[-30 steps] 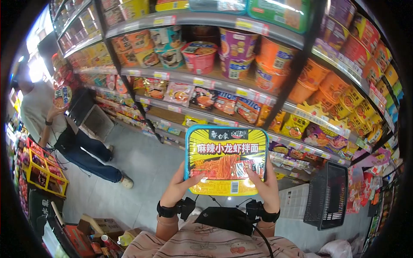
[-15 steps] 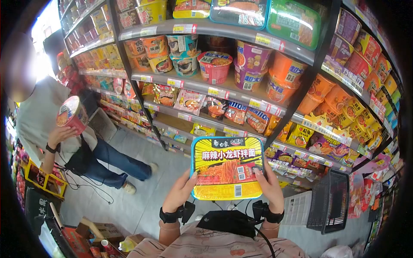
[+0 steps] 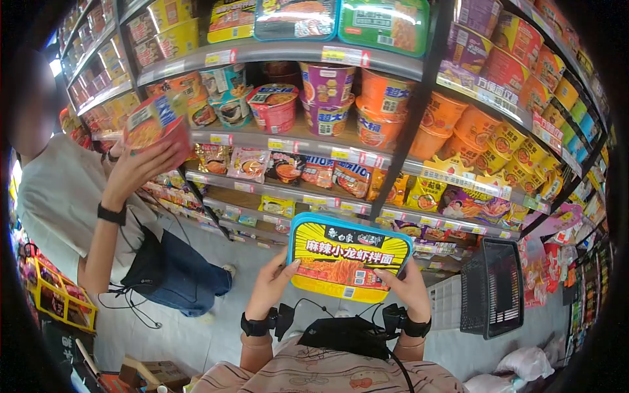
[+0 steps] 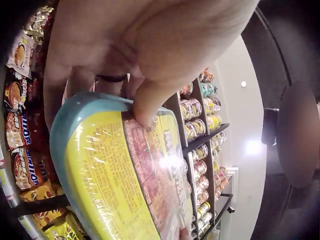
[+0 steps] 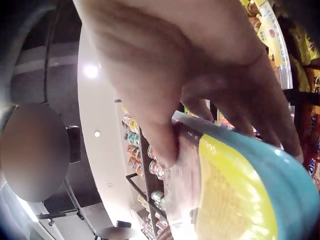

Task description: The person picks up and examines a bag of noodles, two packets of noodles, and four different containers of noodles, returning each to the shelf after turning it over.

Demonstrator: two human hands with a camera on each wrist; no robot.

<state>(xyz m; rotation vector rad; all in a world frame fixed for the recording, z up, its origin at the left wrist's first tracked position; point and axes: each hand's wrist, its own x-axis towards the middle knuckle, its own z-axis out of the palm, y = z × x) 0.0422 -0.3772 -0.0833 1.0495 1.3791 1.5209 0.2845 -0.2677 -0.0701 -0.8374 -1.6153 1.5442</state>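
Both hands hold a packaged noodle box (image 3: 347,259) in front of the body, its yellow, black and red printed top facing up within a blue tray rim. The left hand (image 3: 270,283) grips the box's left side, thumb over the top edge; the left wrist view shows this thumb (image 4: 146,102) pressing the printed film. On the opposite side the right hand (image 3: 411,288) grips it, thumb (image 5: 162,142) lying on the top and fingers behind the blue side wall. Most of the fingers are hidden under the box in the head view.
Shelves of cup noodles (image 3: 327,98) and bagged noodles (image 3: 354,175) rise ahead. At left another person (image 3: 85,203) holds up a red noodle bowl (image 3: 157,134). A black basket (image 3: 493,288) stands at right on the grey floor, near plastic bags (image 3: 524,363).
The box has tilted slightly in both hands, its right side now lower. The other person has come closer and raised the red bowl. The head view has shifted across the shelves.
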